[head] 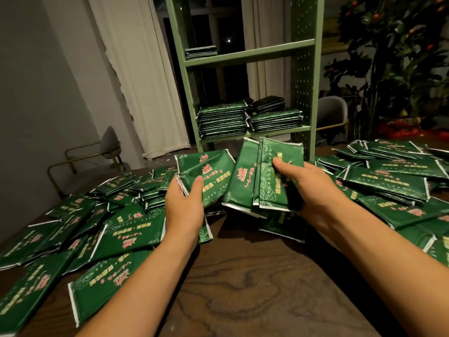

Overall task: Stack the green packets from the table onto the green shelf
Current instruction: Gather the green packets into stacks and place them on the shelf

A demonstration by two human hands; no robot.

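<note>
Your grainy wooden table (255, 283) carries glossy flat green packets (126, 229) before the perforated metal shelf (305, 76). Your left hand (184, 203) pinches one; your right hand (306, 186) grips perhaps three.

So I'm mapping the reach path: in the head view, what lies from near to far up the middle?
Bare dark wooden table → left hand and right hand gripping green foil packets → green metal shelf with stacked packets.
</note>
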